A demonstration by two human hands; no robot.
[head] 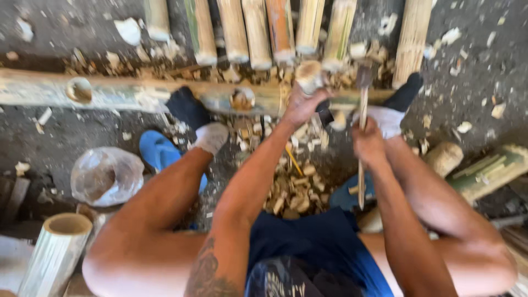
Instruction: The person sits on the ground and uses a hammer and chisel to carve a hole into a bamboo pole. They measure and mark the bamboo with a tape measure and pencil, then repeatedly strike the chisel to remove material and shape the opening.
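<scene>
I sit over a long bamboo pole (115, 93) that lies crosswise on the ground, with both socked feet resting on it. My left hand (301, 104) grips a short bamboo piece (309, 76) and holds it upright on the pole. My right hand (367, 144) is closed around the wooden handle of a hammer-like tool (363, 110), whose dark head (365, 76) hangs just right of the short piece. The picture is blurred by motion.
Several cut bamboo sections (258, 33) lie in a row beyond the pole. Wood chips (294, 190) pile between my legs. A blue sandal (157, 151), a clear plastic bag (107, 176) and a bamboo tube (55, 253) are at left; more bamboo (487, 170) at right.
</scene>
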